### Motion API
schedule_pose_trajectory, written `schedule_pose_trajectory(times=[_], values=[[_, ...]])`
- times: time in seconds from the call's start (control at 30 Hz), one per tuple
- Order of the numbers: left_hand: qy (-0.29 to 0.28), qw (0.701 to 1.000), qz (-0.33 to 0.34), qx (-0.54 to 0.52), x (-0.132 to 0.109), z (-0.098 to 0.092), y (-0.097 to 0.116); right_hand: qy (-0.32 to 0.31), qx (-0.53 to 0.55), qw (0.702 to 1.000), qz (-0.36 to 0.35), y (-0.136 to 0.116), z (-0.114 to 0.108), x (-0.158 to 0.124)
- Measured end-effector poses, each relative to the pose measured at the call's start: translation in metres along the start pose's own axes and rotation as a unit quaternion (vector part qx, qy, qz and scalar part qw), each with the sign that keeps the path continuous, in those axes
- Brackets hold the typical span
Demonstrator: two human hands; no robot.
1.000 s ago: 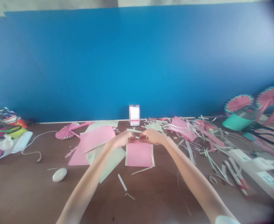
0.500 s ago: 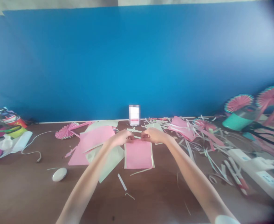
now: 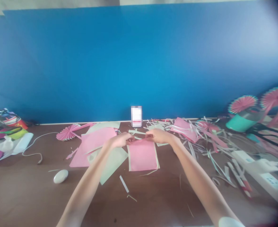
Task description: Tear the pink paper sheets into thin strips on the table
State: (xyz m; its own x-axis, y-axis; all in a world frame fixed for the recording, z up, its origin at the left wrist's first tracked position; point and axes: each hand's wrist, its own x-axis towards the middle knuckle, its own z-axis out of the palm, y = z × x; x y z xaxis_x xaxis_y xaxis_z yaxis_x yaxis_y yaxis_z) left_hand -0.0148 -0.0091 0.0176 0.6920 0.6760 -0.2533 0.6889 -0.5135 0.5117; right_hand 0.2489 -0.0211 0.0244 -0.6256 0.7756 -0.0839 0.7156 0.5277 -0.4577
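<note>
A pink paper sheet [image 3: 143, 156] with pale borders along its sides lies on the brown table in front of me. My left hand [image 3: 124, 139] pinches its far left corner, and my right hand [image 3: 156, 136] pinches the far right one. Between the fingers the far edge looks slightly raised or folded; the fingertips are too small to make out well. A thin pale strip [image 3: 150, 172] trails from the sheet's near right corner. Left of it lie larger pink sheets [image 3: 97, 140] and a pale green sheet [image 3: 112, 165], partly behind my left forearm.
A phone-like screen [image 3: 136, 116], blurred out, stands against the blue partition [image 3: 129, 63]. Paper scraps, pleated pink fans [image 3: 243, 104], a teal tape dispenser [image 3: 240, 122] and a white power strip [image 3: 269, 179] crowd the right. At left are a white mouse [image 3: 60, 176] and a cable [image 3: 32, 154].
The pink sheet has shifted slightly to the right. My right hand has moved a little right and outward, while my left hand stays almost in place.
</note>
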Motion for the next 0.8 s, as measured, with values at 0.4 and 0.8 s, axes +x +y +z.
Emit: schedule_pose_trajectory(times=[0.4,0.8], values=[[0.001,1.0,-0.018,0.011,-0.003,0.003,0.0,-0.006,0.008,1.0,0.015,0.0,0.0,0.001],[0.11,0.991,0.043,0.054,0.009,0.028,0.035,0.004,0.014,0.999,0.037,-0.011,0.001,0.001]])
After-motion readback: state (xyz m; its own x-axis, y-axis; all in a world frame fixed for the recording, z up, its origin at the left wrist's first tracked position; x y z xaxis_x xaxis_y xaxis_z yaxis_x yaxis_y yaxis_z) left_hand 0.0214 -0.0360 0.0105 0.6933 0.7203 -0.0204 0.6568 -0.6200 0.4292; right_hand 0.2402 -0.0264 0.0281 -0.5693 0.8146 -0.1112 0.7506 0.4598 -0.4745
